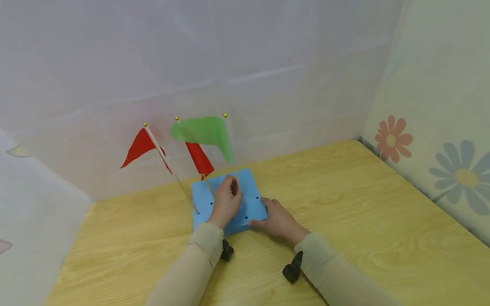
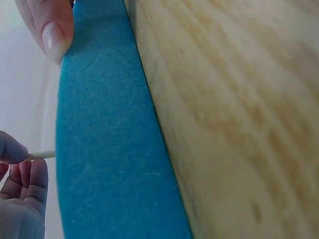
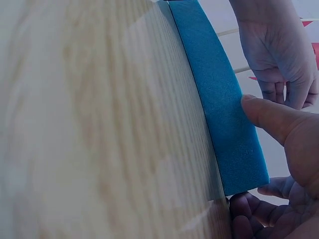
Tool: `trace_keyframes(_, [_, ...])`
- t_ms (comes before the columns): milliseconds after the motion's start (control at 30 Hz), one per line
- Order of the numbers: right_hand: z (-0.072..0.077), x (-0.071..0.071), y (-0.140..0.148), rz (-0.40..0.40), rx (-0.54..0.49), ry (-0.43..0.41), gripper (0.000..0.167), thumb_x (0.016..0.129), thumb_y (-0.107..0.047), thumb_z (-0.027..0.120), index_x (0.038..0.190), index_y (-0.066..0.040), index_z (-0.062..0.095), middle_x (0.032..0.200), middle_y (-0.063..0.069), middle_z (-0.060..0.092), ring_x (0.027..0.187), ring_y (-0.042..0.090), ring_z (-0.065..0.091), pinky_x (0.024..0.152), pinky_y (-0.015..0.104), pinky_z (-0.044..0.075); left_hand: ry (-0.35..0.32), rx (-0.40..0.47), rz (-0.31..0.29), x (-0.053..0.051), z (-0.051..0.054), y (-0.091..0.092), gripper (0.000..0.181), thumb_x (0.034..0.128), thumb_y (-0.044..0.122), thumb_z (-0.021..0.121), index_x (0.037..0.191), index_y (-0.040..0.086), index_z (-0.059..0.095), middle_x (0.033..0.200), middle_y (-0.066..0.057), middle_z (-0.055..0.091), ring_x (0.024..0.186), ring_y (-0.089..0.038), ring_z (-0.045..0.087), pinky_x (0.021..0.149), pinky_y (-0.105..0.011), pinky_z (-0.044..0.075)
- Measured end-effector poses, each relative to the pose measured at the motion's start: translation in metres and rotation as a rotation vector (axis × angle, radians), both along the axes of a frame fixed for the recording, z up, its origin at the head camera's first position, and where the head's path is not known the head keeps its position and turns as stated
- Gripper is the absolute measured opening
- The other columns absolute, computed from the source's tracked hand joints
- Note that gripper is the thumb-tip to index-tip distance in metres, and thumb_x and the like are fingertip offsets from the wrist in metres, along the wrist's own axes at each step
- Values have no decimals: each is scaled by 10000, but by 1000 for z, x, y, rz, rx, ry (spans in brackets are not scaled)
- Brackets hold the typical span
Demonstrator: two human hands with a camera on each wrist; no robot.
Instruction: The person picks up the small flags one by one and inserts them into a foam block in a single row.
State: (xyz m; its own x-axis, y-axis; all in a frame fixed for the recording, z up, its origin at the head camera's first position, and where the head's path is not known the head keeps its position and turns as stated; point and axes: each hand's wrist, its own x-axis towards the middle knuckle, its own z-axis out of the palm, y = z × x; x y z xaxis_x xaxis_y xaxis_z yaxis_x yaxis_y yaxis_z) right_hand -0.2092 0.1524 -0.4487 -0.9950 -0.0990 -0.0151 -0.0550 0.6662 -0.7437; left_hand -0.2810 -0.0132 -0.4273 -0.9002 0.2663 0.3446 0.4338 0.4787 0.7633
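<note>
A blue foam block (image 1: 247,183) with small dark holes in its top lies on the table. Over it, my left hand (image 1: 227,201) pinches the thin wooden stick (image 2: 42,155) of a green flag (image 1: 207,131), whose lower end meets the block. My right hand (image 1: 278,221) grips the block's near right corner, its thumb (image 3: 261,112) on the upper edge and its fingers (image 3: 251,206) around the side. Left of the green flag, a red triangular flag (image 1: 141,147) leans outward on its stick. Another red flag (image 1: 200,160), partly behind the green one, stands between them.
The wood-grain table (image 1: 342,203) reaches back to a pale curtain (image 1: 267,99). Patterned sheets hang at both sides, with printed flowers (image 1: 467,177) on the right. Black straps (image 1: 293,267) show at the cuffs.
</note>
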Motion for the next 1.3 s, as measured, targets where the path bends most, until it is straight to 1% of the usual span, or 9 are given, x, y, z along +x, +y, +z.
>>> trace_keyframes(167, [1, -4, 3, -28, 10, 1, 862, 928, -343, 785, 1543, 87, 360, 1442, 287, 486, 1297, 404, 523, 1066, 542, 445, 18, -4, -8, -5, 1, 6, 92, 967, -50, 578, 1050, -11, 566, 942, -101, 586, 899, -265, 574, 765, -401, 503])
trace_keyframes(300, [3, -7, 3, -22, 2, 12, 851, 924, -325, 789, 1529, 104, 371, 1427, 295, 501, 1289, 410, 529, 1064, 544, 446, 17, -3, -5, -8, 2, 9, 91, 952, -47, 586, 1012, 13, 555, 920, -92, 570, 867, -252, 543, 753, -377, 480])
trace_keyframes(467, [3, -6, 2, -12, -6, 5, 857, 929, -326, 785, 1533, 110, 360, 1444, 299, 488, 1309, 417, 516, 1072, 545, 440, 15, 6, 7, -8, -1, 6, 146, 951, -53, 590, 935, 65, 506, 866, -74, 524, 804, -243, 487, 696, -374, 427])
trace_keyframes(600, [2, -6, 3, -25, 6, 9, 864, 923, -330, 792, 1531, 110, 363, 1449, 302, 483, 1313, 422, 512, 1072, 551, 437, 30, 7, -3, -9, -3, 4, 140, 959, -46, 583, 945, 72, 508, 883, -75, 544, 820, -241, 507, 704, -376, 449])
trace_keyframes(767, [0, -7, 3, -23, 10, 0, 869, 933, -355, 779, 1544, 92, 353, 1464, 306, 465, 1326, 429, 499, 1073, 553, 435, 12, 16, 7, -10, -6, 2, 114, 966, -35, 589, 977, 60, 527, 911, -84, 564, 852, -257, 539, 733, -399, 479])
trace_keyframes(867, [-2, -8, 2, -19, 11, 0, 871, 932, -355, 780, 1543, 94, 353, 1468, 316, 457, 1334, 440, 490, 1074, 560, 432, -9, 21, 5, -10, -8, -1, 101, 967, -28, 606, 1046, 5, 554, 970, -103, 581, 917, -274, 573, 800, -430, 524])
trace_keyframes(1000, [-2, -8, -1, -13, 14, 1, 874, 926, -354, 788, 1539, 99, 359, 1453, 321, 467, 1320, 442, 501, 1068, 560, 438, -48, 15, 4, -8, -9, -7, 218, 974, 10, 633, 1172, -43, 560, 1107, -136, 593, 1044, -302, 591, 912, -467, 539])
trace_keyframes(1133, [-1, -9, -3, -10, 21, 1, 874, 925, -362, 788, 1542, 89, 362, 1449, 312, 473, 1310, 432, 513, 1065, 554, 443, -58, 12, 9, -7, -6, -12, 290, 974, 25, 641, 1239, -50, 550, 1182, -168, 592, 1106, -342, 581, 945, -474, 525])
trace_keyframes(1300, [0, -12, -4, -12, 42, -2, 869, 927, -371, 782, 1544, 80, 367, 1452, 307, 474, 1312, 428, 513, 1072, 551, 437, -86, 44, 16, -2, 0, -18, 344, 970, 33, 663, 1280, -51, 540, 1219, -225, 594, 1135, -383, 570, 972, -484, 508])
